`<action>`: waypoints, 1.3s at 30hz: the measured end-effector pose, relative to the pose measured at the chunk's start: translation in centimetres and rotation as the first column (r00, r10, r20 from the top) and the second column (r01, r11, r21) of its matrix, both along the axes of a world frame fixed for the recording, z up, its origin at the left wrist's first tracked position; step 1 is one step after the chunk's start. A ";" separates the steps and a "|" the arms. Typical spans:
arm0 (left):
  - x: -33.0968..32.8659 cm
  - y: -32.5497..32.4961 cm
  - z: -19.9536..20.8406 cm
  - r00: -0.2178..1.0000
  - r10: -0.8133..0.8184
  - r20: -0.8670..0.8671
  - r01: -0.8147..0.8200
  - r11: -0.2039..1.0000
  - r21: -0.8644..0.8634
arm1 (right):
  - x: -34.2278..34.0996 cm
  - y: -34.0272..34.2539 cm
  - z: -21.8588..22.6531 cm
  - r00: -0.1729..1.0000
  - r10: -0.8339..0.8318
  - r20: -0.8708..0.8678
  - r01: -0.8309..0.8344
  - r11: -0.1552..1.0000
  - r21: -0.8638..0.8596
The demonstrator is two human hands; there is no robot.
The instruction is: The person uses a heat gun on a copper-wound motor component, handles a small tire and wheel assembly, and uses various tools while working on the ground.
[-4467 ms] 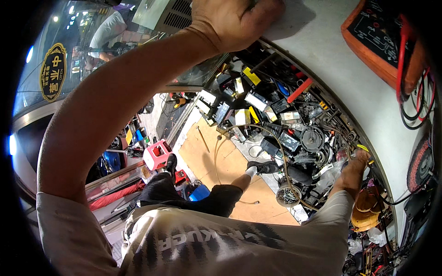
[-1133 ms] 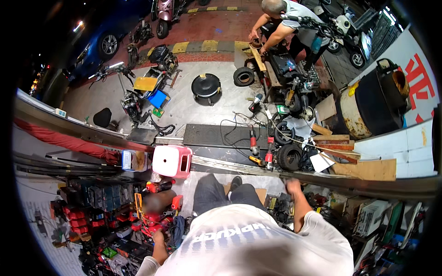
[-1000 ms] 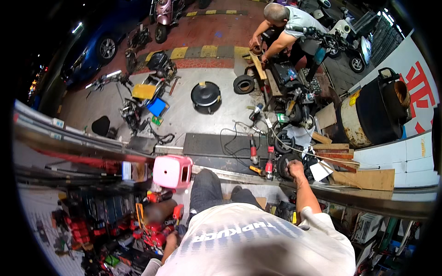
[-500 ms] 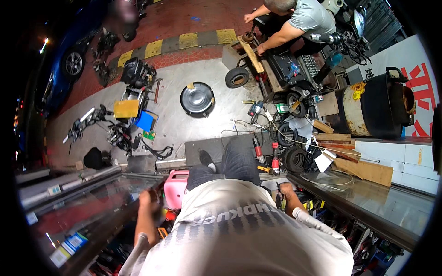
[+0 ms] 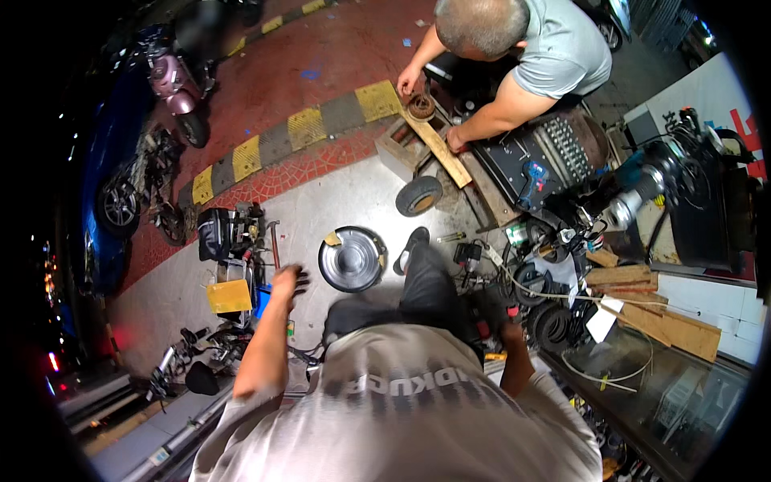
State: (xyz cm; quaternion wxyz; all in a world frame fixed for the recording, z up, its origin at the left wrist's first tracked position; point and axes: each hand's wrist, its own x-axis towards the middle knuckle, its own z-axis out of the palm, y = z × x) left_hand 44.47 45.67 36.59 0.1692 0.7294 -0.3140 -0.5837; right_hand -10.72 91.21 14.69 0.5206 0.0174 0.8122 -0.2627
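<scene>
My left hand [image 5: 287, 284] is in the air in front of me with its fingers apart and nothing in it. Beyond it a hammer [image 5: 275, 244] lies on the pale floor, with a yellow-orange rectangular piece [image 5: 229, 296] to its left. A round, dark-rimmed metal basin [image 5: 351, 259] sits on the floor right of that hand. My right hand [image 5: 511, 332] hangs low at my right side, dark in shadow, its fingers too unclear to read. Tools and cables lie on the floor near it, among them a red-and-black item [image 5: 512, 312].
A co-worker [image 5: 546, 56] bends over a wooden plank [image 5: 440, 149] bearing a rusty round part [image 5: 421, 107]. A small tyre [image 5: 418, 196] lies nearby. Black tyres [image 5: 550, 324] and wood pieces [image 5: 671, 321] crowd the right, beside a glass-topped counter [image 5: 642, 402]. Motorbike parts [image 5: 221, 233] stand left.
I have stepped forward from between the counters toward the basin. My left hand has swung forward and its fingers have spread. The co-worker's far hand has come closer to the rusty part.
</scene>
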 end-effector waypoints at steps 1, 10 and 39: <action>-3.9 -4.5 -1.2 0.994 -0.102 -0.027 0.103 0.994 0.024 | -1.3 -3.5 -1.6 0.999 0.020 -0.027 -0.022 0.997 -0.070; -23.1 -19.9 -14.6 0.797 -0.605 -0.002 0.605 0.797 0.005 | 3.5 -41.9 12.4 0.977 0.139 -0.163 -0.173 0.961 -0.217; -5.5 -2.6 -28.0 0.559 -0.814 -0.157 0.791 0.466 0.396 | 37.0 -52.2 1.0 0.940 0.240 -0.240 -0.280 0.948 -0.149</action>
